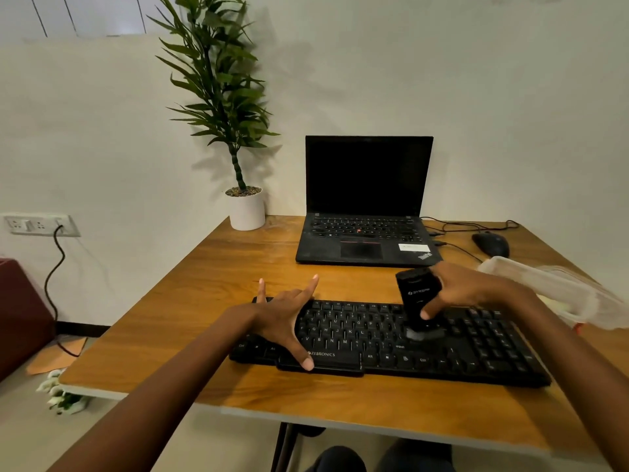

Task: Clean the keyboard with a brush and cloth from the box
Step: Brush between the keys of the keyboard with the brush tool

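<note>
Keyboard [476, 349] has the left hand [282, 315] spread across its keys — right hand [466, 287] grips the brush [417, 291].

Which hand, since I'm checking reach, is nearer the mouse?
Right. The right hand, gripping the brush, is just in front of the mouse; the left hand rests on the left end of the keyboard.

An office corner: a wooden desk [218, 267] carries a laptop [367, 206], keyboard [476, 349], mouse [492, 243], and a potted plant [245, 207] at its far left corner.
</note>
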`<state>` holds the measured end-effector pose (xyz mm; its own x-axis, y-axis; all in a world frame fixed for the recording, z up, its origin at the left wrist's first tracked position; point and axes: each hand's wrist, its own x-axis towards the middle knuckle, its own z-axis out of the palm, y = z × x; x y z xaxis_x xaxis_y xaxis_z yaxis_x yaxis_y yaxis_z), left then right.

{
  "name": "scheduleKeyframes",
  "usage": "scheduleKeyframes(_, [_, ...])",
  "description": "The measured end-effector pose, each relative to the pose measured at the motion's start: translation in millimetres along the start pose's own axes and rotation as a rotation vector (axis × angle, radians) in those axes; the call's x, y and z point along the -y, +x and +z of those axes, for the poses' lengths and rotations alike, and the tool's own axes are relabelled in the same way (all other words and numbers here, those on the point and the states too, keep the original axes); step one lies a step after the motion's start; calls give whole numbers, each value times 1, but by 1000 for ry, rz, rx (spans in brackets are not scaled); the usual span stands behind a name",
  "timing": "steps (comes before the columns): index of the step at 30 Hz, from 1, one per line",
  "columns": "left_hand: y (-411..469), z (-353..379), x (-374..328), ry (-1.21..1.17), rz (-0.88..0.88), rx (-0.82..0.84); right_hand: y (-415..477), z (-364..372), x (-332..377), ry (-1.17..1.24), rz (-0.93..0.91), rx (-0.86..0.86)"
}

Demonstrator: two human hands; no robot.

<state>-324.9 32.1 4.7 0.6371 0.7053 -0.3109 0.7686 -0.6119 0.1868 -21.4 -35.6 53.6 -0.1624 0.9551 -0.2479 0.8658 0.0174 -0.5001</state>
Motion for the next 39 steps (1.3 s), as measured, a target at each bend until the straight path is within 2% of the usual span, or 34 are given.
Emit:
scheduleKeyframes(3, [-1, 0, -3, 21, -8, -4, 21, 1, 31, -101, -91, -22])
scheduleKeyframes(5, [-1, 0, -2, 9, -6, -10, 43, 22, 56, 46, -206, -133])
scheduleKeyframes(8, [-1, 0, 1, 2, -7, -3, 63, 60, 75, 265, -273, -250])
scheduleKeyframes(11, [-2, 0, 0, 16, -12, 0, 56, 56, 50, 323, -221, -205])
scheduleKeyframes(16, [-2, -3, -3, 41, -6, -3, 25, 2, -18, 115, -42, -136])
scheduleKeyframes(20, [-2, -5, -6, 70, -15, 13, 29, -22, -8, -82, 56, -55])
scheduleKeyframes(24, [-2, -8, -10, 92, -28, 31, 46, 5, 22, 126, -127, -178])
scheduleKeyframes(26, [-2, -10, -10, 99, -38, 35, 46, 20, 15, 197, -156, -219])
scheduleKeyframes(30, [0, -9, -9, 120, -52, 40, 10, -1, -38, 231, -29, -211])
scheduleKeyframes(34, [3, -18, -19, 162, -77, 101, -29, -35, -71, 63, 113, -230])
scheduleKeyframes(36, [11, -24, -39, 132, -35, 105, -35, -33, -60, 105, 72, -267])
scheduleKeyframes(39, [29, -22, -79, 73, 77, 61, -22, -7, -34, 297, -43, -324])
